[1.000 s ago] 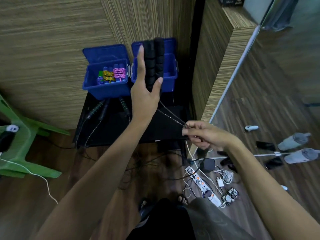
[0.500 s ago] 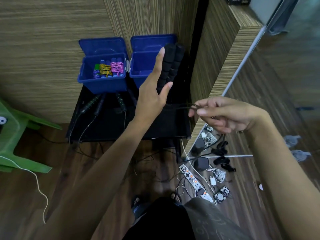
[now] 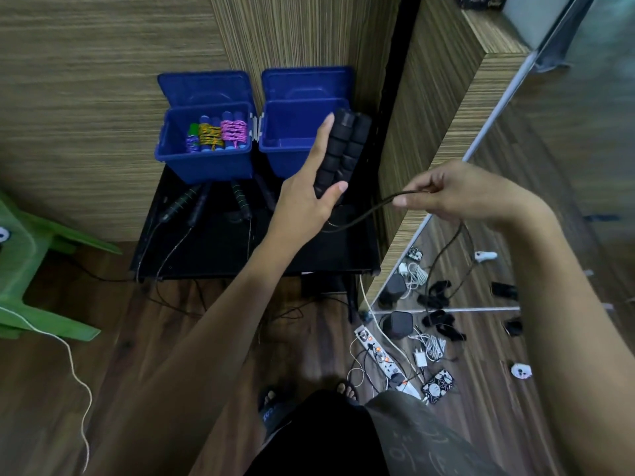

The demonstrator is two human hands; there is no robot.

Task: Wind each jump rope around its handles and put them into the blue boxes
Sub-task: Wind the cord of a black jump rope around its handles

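Head view: nearest, on the floor by the person's feet, lie a power strip (image 3: 378,355) and chargers. Above these the right hand (image 3: 457,197) pinches the black rope (image 3: 364,216) between thumb and fingers; the rope sags left to the handles (image 3: 342,156) and another length drops from that hand toward the floor. The left hand (image 3: 305,197) grips both black handles side by side, thumb across their near end, fingers up their left side. Their long axis runs near to far, tipped a little right, far ends over the right box (image 3: 292,132).

The rope looks thin, limp and light, likely to spring loose, so it wants steady tension where it is pinched. The ribbed foam handles should give a sure, soft hold at mid-length.

Farther off, more ropes (image 3: 192,204) lie unwound on the black desk (image 3: 213,249). At its far edge the left box (image 3: 206,166) holds wound ropes; the right one shows nothing inside.
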